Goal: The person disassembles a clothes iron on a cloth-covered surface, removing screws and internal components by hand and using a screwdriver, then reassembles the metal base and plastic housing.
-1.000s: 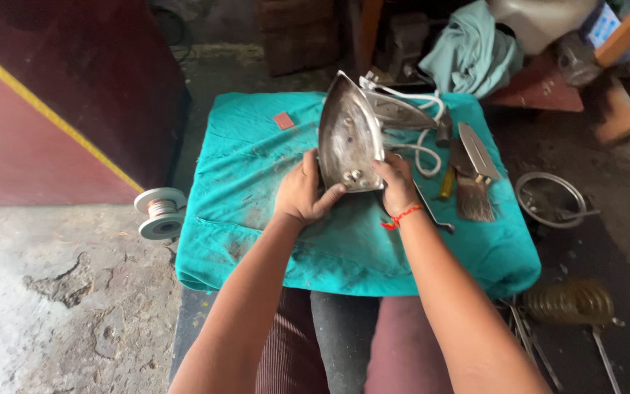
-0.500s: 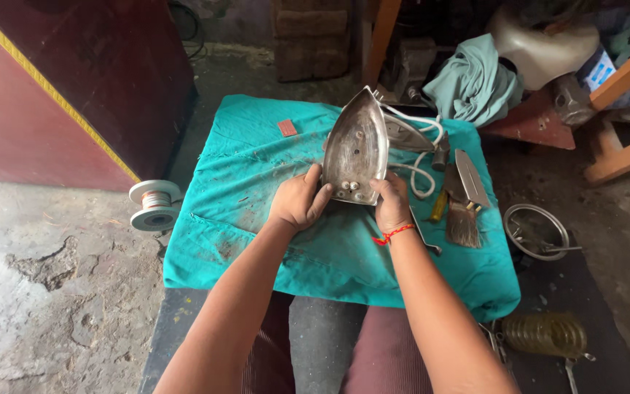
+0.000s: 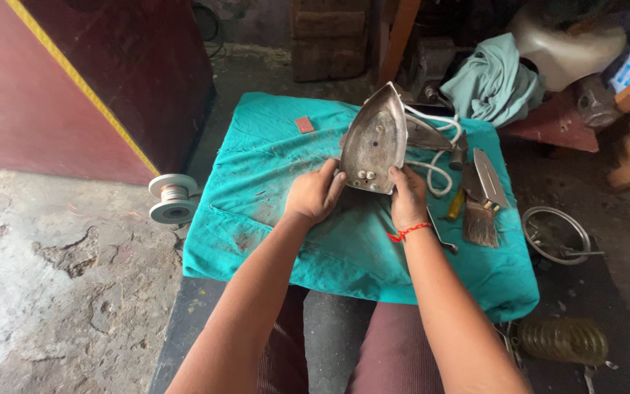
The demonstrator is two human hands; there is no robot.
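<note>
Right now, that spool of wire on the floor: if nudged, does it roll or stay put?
The spool lies flat on one flange, so a light nudge would probably slide it, not roll it. The floor is cracked and rough, so it would likely drag. The metal wire winding suggests it is heavy for its size.

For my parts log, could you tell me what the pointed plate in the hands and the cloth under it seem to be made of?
Pointed plate: likely bare metal, dull grey, scuffed and stained, with a faint sheen. Cloth: woven fabric, teal, matte, creased and smudged with dark grime.
</note>
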